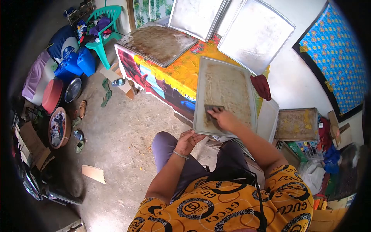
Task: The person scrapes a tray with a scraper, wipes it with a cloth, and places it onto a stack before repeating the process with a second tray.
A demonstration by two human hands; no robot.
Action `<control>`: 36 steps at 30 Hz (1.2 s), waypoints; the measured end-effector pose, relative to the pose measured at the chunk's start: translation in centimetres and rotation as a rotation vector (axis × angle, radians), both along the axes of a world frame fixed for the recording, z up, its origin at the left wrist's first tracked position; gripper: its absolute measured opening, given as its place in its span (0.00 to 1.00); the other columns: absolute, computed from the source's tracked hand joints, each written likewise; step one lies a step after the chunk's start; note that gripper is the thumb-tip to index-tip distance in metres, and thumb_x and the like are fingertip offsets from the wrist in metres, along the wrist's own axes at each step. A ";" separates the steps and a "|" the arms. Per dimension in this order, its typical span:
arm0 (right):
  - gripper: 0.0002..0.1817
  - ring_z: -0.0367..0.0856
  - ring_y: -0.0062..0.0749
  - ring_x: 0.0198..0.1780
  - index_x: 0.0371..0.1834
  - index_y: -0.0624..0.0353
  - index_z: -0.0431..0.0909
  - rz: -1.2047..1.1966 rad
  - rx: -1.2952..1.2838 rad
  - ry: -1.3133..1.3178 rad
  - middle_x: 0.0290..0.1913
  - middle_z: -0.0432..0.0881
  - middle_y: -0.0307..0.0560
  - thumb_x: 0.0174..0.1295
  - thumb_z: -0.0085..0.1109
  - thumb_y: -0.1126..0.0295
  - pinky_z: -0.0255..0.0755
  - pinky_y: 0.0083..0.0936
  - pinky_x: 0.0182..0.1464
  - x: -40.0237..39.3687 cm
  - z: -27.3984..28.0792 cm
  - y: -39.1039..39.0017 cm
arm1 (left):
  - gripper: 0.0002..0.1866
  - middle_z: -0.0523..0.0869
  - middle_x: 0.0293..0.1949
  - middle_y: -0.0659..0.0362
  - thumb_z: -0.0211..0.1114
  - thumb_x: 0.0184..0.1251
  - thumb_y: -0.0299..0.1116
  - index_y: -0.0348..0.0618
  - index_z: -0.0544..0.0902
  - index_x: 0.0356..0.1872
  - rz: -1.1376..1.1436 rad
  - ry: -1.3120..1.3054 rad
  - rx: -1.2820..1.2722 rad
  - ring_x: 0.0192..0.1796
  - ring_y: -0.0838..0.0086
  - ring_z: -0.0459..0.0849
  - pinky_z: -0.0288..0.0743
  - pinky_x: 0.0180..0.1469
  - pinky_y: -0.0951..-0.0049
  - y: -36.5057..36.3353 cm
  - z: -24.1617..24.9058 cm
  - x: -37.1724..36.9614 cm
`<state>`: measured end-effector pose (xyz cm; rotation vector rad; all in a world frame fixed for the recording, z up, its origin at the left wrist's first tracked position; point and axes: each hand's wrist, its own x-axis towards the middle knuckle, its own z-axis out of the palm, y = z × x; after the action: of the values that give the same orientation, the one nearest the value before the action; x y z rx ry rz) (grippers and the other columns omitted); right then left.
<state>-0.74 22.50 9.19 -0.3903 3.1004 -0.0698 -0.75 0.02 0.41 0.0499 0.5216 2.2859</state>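
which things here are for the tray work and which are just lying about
In use, or likely so:
- metal tray, left hand at its near edge
- dark pad under the right hand
- brown-stained tray, probably
- dark red cloth, perhaps

Apparently just lying about:
- green chair with clothes
- blue jugs
- cardboard piece

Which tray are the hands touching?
The tray beside the red cloth: left hand holding its corner, right hand pressing a pad on it. The others are untouched.

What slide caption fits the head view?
Left hand gripping the near edge of a stained tray, right hand on a dark flat piece against its surface.
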 end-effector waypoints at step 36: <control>0.28 0.80 0.52 0.45 0.58 0.49 0.75 -0.052 -0.581 0.227 0.50 0.79 0.55 0.52 0.47 0.83 0.74 0.36 0.49 11.6 5.2 6.8 | 0.17 0.75 0.51 0.53 0.51 0.69 0.45 0.42 0.71 0.49 0.473 0.015 -0.468 0.52 0.60 0.77 0.71 0.54 0.55 0.8 2.5 0.0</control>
<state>10.90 29.30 14.43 -0.3401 3.2526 -1.0046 -0.74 0.86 2.88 -0.3178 1.1637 2.5467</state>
